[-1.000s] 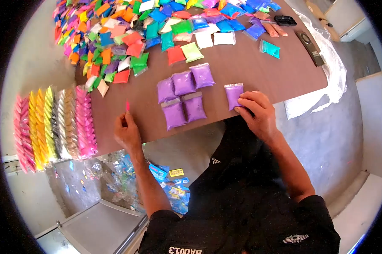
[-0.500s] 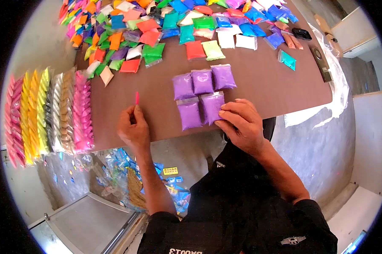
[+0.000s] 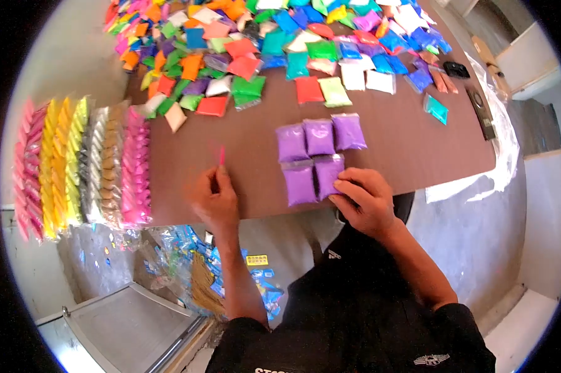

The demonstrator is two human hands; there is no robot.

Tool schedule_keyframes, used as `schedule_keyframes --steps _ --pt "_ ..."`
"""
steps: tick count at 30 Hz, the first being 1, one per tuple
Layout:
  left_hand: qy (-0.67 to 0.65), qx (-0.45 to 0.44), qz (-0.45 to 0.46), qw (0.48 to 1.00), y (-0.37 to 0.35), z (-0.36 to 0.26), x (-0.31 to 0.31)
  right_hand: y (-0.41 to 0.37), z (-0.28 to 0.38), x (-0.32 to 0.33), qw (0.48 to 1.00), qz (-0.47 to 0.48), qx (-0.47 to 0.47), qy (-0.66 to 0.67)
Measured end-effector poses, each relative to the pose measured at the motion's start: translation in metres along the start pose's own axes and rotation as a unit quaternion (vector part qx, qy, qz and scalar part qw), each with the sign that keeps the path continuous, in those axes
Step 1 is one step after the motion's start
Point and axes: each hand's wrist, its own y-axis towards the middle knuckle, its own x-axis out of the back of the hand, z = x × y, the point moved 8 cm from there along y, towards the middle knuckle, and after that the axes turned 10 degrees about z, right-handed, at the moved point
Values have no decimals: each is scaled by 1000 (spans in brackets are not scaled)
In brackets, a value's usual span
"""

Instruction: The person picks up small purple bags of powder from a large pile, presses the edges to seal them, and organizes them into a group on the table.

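Several clear plastic packets of purple material lie flat in two rows on the brown table. My right hand (image 3: 366, 200) is at the right edge of the lower right purple packet (image 3: 328, 175), thumb and fingers closed on its side. Left of it lies another purple packet (image 3: 300, 184), with a third, the upper right one (image 3: 349, 132), behind. My left hand (image 3: 215, 198), a little blurred, is closed around a thin pink stick (image 3: 222, 155) that points up away from me. The stick's lower end is hidden in the fingers.
A heap of colourful packets (image 3: 249, 87) covers the far side of the brown table (image 3: 411, 149). Twisted strips of coloured packets (image 3: 63, 161) stand at the left. A black box (image 3: 479, 112) lies near the right edge. Blue wrappers (image 3: 262, 286) litter the floor.
The whole view has shifted, so the table and packets appear farther right and lower. My right hand stays at the same purple packet, and my left hand still holds the pink stick.
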Motion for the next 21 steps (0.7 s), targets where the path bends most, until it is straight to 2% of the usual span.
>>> schedule_keyframes --steps 6,8,16,18,20,21 --pt "-20 29 -10 999 -3 1 2 -6 -8 0 999 3 -39 24" --pt "39 -33 -17 999 -2 -12 2 -5 -7 4 998 -7 -47 47" --pt "93 -71 -6 993 -2 -24 -2 -14 -21 32 997 -26 -62 41" --pt "94 -79 -9 992 -1 -27 -1 -23 -38 38 992 -45 -112 29" --pt "122 -78 12 989 0 -26 -3 -25 -46 45 991 -66 -110 27" --pt "123 -80 11 989 0 -28 -1 -29 -54 47 986 -72 -147 35"
